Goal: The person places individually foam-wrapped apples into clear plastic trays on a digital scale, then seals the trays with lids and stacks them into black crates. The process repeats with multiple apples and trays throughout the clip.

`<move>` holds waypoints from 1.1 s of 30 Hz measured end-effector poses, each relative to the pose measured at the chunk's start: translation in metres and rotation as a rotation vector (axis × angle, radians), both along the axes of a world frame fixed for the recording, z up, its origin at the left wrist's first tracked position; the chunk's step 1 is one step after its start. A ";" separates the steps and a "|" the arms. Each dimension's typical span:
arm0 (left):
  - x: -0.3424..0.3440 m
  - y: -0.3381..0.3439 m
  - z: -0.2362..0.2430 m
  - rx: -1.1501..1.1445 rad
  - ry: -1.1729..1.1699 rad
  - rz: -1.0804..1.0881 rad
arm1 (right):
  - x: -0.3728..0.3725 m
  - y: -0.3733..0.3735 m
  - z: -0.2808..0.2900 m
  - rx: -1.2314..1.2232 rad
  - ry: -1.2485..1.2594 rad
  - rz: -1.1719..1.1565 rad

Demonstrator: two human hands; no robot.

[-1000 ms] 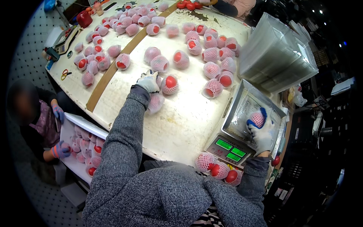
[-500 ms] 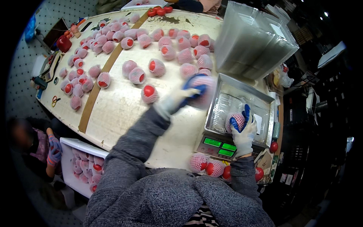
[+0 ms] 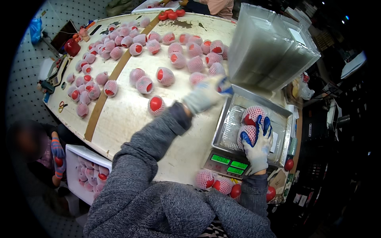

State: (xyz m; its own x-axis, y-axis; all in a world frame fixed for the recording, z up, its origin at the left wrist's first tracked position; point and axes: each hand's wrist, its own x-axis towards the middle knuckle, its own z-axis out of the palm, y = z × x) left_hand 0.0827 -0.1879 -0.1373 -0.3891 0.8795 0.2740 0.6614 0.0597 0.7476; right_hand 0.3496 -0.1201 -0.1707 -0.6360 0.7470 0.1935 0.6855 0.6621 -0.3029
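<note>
My right hand [image 3: 256,139], in a white-and-blue glove, grips a red fruit [image 3: 245,133] in a pink foam net, inside a clear plastic tray [image 3: 231,127] on the steel scale [image 3: 237,168]. A second netted fruit [image 3: 254,115] rests just beyond it in that tray. My left hand [image 3: 204,95], gloved alike and blurred, is over the table beside the scale's far left corner and partly hides a netted fruit [image 3: 197,77]; what its fingers hold, if anything, is unclear. More netted fruits [image 3: 166,75] are scattered across the white table [image 3: 131,111].
Stacked clear containers [image 3: 258,43] stand at the back right. A wooden strip [image 3: 95,123] divides the table. More fruits [image 3: 220,184] lie at the front. A co-worker [image 3: 59,150] holds a red fruit by a white crate [image 3: 85,194]; another person [image 3: 214,8] is at the far side.
My left hand has swung up and right from the middle of the table, carrying a netted fruit half a second ago. A second fruit now sits in the tray beside the one my right hand grips.
</note>
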 end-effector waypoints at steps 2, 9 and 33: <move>-0.056 -0.020 -0.013 -0.257 0.076 0.232 | -0.003 -0.002 0.001 -0.004 0.017 0.004; -0.207 -0.092 -0.076 -0.536 0.556 1.002 | 0.006 -0.004 -0.004 -0.043 -0.048 -0.040; -0.210 -0.047 -0.076 0.000 0.346 0.381 | 0.008 -0.002 -0.006 -0.010 0.003 -0.002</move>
